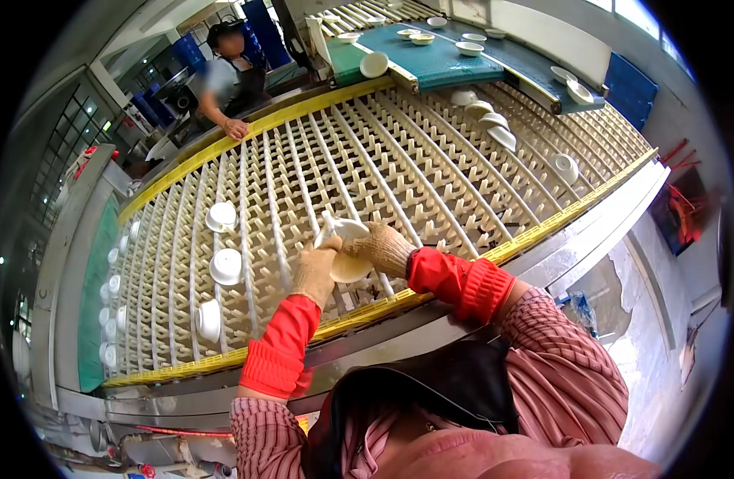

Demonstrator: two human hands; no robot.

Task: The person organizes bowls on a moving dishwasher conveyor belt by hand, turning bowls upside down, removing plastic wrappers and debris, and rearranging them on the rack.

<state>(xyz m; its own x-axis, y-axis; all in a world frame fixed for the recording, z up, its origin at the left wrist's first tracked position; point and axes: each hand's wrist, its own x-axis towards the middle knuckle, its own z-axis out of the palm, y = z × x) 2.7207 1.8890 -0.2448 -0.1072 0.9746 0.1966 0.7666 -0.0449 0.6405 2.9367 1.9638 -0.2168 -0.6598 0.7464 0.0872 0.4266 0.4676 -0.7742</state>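
Both my hands wear tan knitted gloves and red cuffs and meet over the pegged conveyor. My left hand is closed on the left side of a white bowl. From the right, my right hand grips the same bowl by its edge. Just below it, between the gloves, is a second, cream-coloured bowl; whether the two touch I cannot tell. To the left, white bowls rest upside down or tilted among the pegs. My fingertips are partly hidden behind the bowls.
Green belts carrying several bowls end over the conveyor's far side. More bowls lean in a row below them. A yellow edge rail runs along my side. Across the conveyor, a co-worker has a hand on the far rail.
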